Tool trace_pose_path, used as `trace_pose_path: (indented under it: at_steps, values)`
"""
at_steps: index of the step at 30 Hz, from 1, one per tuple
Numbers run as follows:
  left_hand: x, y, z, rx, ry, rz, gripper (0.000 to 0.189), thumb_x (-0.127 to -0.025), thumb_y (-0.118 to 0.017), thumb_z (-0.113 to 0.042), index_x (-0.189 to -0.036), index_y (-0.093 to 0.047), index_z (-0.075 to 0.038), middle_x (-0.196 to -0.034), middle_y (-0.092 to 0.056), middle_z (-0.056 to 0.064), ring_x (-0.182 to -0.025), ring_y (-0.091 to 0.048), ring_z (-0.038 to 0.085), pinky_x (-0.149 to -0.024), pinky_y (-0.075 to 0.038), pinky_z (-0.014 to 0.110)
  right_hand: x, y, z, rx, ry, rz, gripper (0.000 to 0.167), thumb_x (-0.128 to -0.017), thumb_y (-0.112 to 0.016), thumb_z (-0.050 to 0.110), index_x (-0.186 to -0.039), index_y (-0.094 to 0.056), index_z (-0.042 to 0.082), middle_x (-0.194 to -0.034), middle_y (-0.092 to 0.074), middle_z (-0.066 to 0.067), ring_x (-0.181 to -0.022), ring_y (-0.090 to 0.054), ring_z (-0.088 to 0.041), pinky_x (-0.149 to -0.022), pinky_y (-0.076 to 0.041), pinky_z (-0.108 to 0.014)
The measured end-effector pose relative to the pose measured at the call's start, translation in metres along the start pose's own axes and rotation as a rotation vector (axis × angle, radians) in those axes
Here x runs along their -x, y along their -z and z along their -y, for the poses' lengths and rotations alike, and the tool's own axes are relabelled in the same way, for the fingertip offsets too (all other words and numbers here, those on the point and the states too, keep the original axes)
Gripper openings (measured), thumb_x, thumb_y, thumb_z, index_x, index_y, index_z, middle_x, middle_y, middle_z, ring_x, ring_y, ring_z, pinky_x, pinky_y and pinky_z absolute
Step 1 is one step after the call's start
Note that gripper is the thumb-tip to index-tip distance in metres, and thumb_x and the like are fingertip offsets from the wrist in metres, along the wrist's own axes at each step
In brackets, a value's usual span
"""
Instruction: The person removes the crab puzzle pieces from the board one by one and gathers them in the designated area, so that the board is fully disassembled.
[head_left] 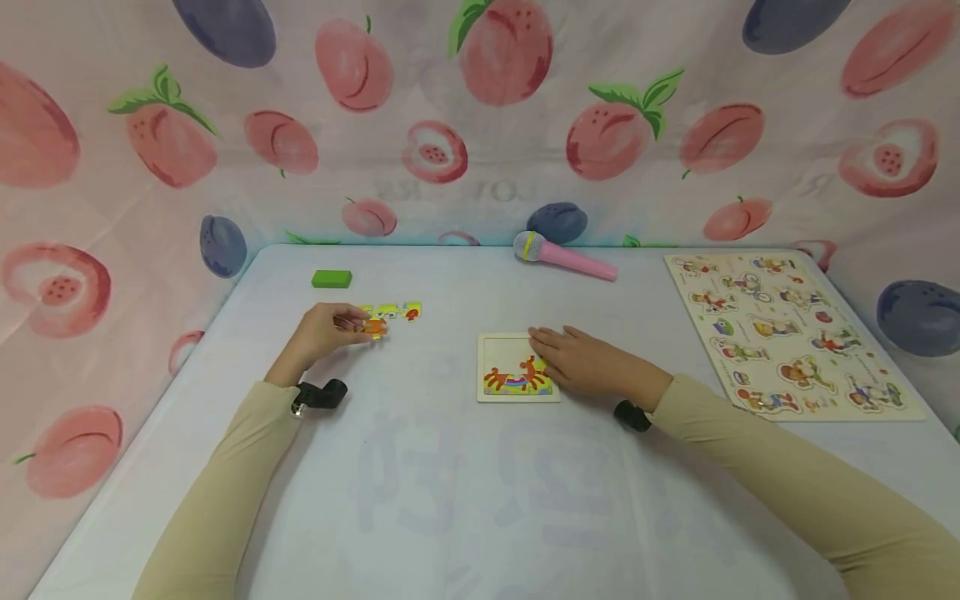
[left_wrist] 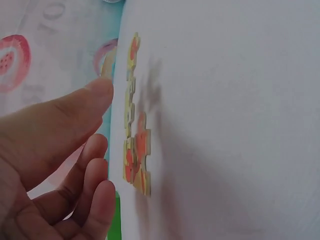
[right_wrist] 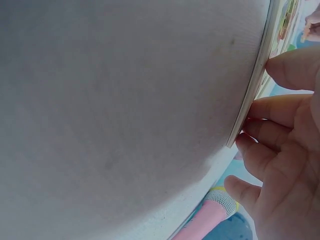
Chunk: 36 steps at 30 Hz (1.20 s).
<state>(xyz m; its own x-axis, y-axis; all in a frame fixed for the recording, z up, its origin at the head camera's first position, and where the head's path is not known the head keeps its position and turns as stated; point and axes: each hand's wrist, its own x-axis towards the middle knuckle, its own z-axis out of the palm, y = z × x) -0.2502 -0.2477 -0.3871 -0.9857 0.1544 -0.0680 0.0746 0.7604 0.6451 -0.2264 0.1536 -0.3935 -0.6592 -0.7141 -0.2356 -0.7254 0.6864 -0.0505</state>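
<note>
Around our hands we have a fruit-printed cloth [head_left: 420,75], covered in peaches and dark plums, rising at the back beyond our fingers and down the left side. Below it spreads the white tabletop [head_left: 435,375], its far edge running along the foot of that cloth. Its left edge slants past our left fingers on their outer side. A white stretch of it reaches from those fingertips across to the tray, and a broader one comes from both hands toward us. Well to the right of our right fingers lies the big picture board [head_left: 840,371], close to the table's right edge.

Our right hand [head_left: 581,362] rests with fingers extended, closed round nothing, touching the right edge of the small puzzle tray [head_left: 501,352]; an orange rocking horse fills its near part. Our left hand [head_left: 322,332] is well apart from the tray, thumb and finger pinching a puzzle piece [left_wrist: 108,61] above the table. Beyond our right fingertips lies a pink microphone [head_left: 573,259], near the far edge. Beyond our left fingers, slightly outward, sits a green block [head_left: 332,279]. Smallest, the loose pieces [head_left: 411,311] lie in a row just beside those left fingertips.
</note>
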Motion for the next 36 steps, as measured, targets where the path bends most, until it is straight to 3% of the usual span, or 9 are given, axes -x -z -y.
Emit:
trace_pose_path:
  at_steps: [17, 24, 36]
  values:
    - [-0.012, -0.009, -0.004, -0.109, 0.006, 0.047, 0.036, -0.077, -0.077, -0.015, -0.109, -0.068, 0.000, -0.095, -0.064, 0.016, -0.084, -0.053, 0.022, -0.074, -0.040, 0.027, -0.001, 0.002, 0.001, -0.015, -0.017, 0.027, 0.056, -0.100, -0.041, 0.028, -0.146, -0.027, 0.000, -0.155, -0.023, -0.014, -0.144, -0.022, -0.028, -0.114, -0.022, -0.051]
    - [-0.016, -0.011, -0.004, -0.115, 0.042, 0.066, 0.037, -0.077, -0.077, -0.014, -0.110, -0.067, -0.001, -0.097, -0.063, 0.015, -0.086, -0.051, 0.022, -0.075, -0.040, 0.028, 0.001, 0.002, 0.001, -0.026, -0.011, 0.020, 0.056, -0.100, -0.041, 0.028, -0.146, -0.027, -0.001, -0.155, -0.023, -0.014, -0.144, -0.022, -0.028, -0.114, -0.022, -0.052]
    - [-0.018, -0.012, -0.003, -0.114, 0.036, 0.063, 0.034, -0.078, -0.076, -0.014, -0.109, -0.068, -0.001, -0.100, -0.065, 0.016, -0.085, -0.050, 0.022, -0.074, -0.039, 0.026, -0.001, -0.003, -0.002, -0.012, -0.005, 0.007, 0.056, -0.100, -0.040, 0.029, -0.146, -0.027, 0.000, -0.155, -0.023, -0.014, -0.144, -0.023, -0.028, -0.114, -0.022, -0.051]
